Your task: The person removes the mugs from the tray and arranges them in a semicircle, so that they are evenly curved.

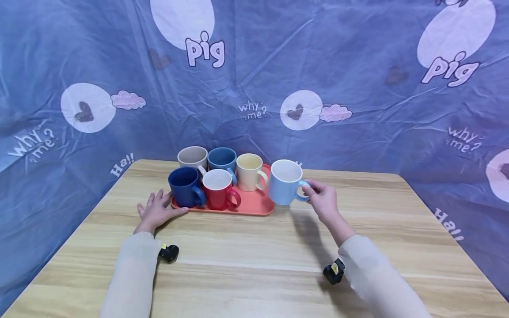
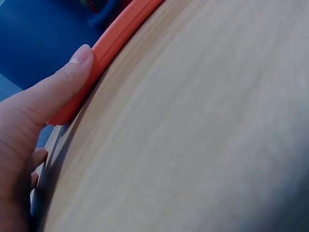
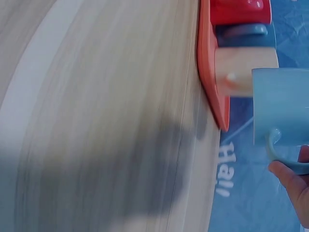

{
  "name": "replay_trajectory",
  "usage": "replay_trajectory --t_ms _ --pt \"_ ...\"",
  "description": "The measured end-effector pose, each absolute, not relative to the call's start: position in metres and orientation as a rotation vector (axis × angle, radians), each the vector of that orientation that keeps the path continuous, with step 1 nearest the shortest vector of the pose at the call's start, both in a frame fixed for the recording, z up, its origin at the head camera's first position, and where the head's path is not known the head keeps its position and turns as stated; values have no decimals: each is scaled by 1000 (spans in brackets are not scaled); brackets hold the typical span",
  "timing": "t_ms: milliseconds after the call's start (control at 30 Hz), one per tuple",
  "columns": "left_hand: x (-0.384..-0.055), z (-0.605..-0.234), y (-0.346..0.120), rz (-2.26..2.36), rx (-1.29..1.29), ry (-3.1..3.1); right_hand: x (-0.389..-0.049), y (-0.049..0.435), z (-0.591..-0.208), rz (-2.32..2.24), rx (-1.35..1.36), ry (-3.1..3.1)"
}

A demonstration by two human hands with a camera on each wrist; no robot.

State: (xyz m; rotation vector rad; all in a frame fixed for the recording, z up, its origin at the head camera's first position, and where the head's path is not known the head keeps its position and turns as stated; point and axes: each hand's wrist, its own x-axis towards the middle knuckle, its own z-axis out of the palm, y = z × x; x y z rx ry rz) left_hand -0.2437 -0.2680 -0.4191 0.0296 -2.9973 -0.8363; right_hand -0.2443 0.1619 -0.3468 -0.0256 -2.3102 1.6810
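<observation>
My right hand [image 1: 323,199] pinches the handle of a light blue mug [image 1: 284,183], held upright above the table at the right end of a coral-red tray [image 1: 254,207]. In the right wrist view the mug [image 3: 282,106] hangs clear of the wood, thumb and finger at its handle. My left hand [image 1: 155,213] lies at the tray's front left corner with fingers spread. Its thumb [image 2: 72,72] rests along the tray rim [image 2: 116,41], beside a dark blue mug [image 1: 184,187]. A red mug [image 1: 216,190] and a cream mug [image 1: 248,172] stand on the tray.
At the tray's back left stand a grey mug [image 1: 192,157] and a teal-blue mug [image 1: 222,159]. Behind the wooden table [image 1: 246,260] hangs a blue printed cloth [image 1: 254,79]. Small black wrist cameras [image 1: 169,253] sit by both sleeves.
</observation>
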Motion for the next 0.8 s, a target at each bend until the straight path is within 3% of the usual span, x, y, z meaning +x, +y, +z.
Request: replay_trajectory --t_ms 800 --pt "-247 -424 -268 -830 45 -2991 -245 233 -359 1643 -114 -2259"
